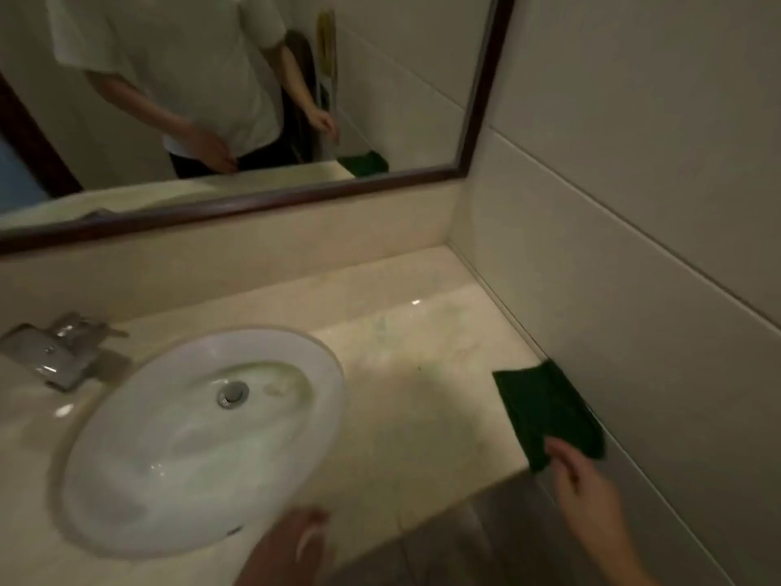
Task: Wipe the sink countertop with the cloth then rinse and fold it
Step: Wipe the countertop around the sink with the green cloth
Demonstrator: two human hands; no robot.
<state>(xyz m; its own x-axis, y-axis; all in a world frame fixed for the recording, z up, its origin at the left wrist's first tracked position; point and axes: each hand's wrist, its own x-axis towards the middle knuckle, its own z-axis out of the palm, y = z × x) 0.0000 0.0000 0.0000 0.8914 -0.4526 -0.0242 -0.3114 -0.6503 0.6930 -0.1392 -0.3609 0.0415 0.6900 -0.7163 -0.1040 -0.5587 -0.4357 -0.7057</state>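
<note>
Where wall meets countertop (405,374), one green cloth (549,412), right hand (579,475) loosely touching; left hand (291,547) unclear.

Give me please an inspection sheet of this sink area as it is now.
Surface: beige countertop, faint marks near the back.
Job's things: green cloth lying flat at the right wall; white basin; tap.
Clutter: nothing seen.
Hands: right hand at the cloth's near edge, grip unclear; left hand blurred at the basin's front.
Cables: nothing seen.
Surroundings: framed mirror, tiled wall.
</note>
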